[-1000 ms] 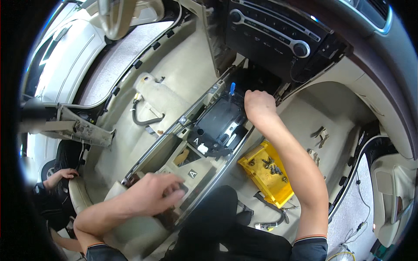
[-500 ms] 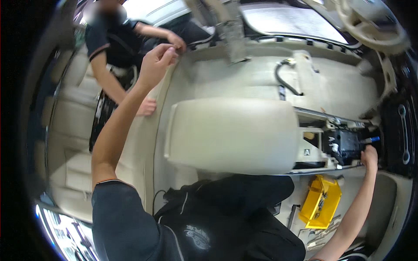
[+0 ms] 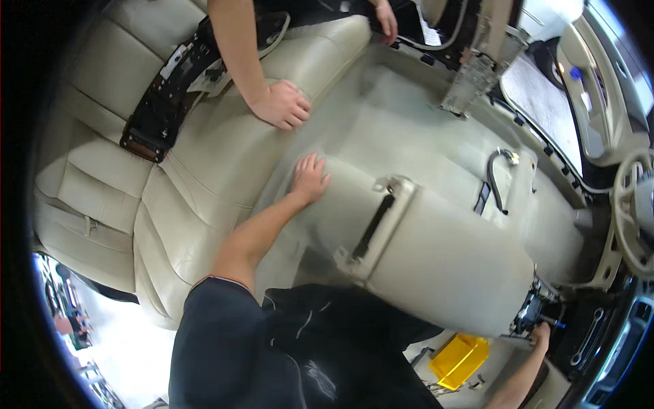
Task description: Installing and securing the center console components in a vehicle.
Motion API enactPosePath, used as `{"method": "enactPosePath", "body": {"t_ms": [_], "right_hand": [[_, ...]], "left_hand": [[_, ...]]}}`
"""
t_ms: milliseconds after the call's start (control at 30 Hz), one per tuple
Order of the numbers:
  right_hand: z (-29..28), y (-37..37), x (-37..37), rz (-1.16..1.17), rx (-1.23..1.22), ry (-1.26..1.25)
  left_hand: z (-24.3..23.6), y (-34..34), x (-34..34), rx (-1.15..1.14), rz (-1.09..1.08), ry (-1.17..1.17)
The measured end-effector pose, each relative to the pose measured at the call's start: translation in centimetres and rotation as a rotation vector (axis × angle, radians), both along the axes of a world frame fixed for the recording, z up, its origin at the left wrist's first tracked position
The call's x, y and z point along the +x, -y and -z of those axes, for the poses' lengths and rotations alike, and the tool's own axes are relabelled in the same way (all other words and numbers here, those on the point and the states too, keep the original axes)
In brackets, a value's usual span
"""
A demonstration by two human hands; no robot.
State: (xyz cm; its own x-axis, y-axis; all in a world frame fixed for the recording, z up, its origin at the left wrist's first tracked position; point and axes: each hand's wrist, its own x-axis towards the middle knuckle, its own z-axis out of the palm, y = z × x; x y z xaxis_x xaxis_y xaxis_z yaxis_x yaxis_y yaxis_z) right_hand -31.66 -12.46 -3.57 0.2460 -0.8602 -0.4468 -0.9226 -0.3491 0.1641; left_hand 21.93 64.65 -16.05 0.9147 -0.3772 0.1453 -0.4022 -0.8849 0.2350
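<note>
My left hand (image 3: 310, 178) rests with fingers spread on the far rear corner of a blurred cream panel, behind the cream centre console (image 3: 453, 262) of a car interior. Between that panel and the console's padded top runs a black slot (image 3: 374, 226) with a bracket at each end. At the console's front end, my right hand (image 3: 540, 335) is curled against the exposed black mechanism (image 3: 528, 315); what its fingers hold, if anything, is hidden. A blue-handled tool (image 3: 553, 322) sticks out just beside it.
A co-worker's hand (image 3: 283, 104) leans on the cream rear seat (image 3: 177, 225), where a long black trim part (image 3: 170, 95) lies. A yellow bin (image 3: 460, 360) stands on the floor near me. A double-ended wrench (image 3: 587, 337) lies at the right, below the steering wheel (image 3: 633, 204).
My left hand has come down from mid-air near the co-worker onto the cream panel. The view has swung left, and the slot and brackets show now. My right hand remains by the mechanism.
</note>
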Motion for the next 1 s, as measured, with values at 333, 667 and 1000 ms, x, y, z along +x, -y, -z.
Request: {"method": "enactPosePath", "body": {"t_ms": [333,667,1000], "right_hand": [[-3.1,-1.8,-1.1,-0.121,0.063,0.134],[-5.7,-7.9,-2.7,0.056,0.113,0.030],[-3.7,-7.5,3.1,0.032,0.219,-0.017]], "left_hand": [[-0.9,0.0,0.3,-0.170,0.020,-0.060],[-1.6,-0.2,-0.2,-0.067,0.015,-0.130],[-2.1,0.2,-0.2,-0.075,0.004,-0.157]]}}
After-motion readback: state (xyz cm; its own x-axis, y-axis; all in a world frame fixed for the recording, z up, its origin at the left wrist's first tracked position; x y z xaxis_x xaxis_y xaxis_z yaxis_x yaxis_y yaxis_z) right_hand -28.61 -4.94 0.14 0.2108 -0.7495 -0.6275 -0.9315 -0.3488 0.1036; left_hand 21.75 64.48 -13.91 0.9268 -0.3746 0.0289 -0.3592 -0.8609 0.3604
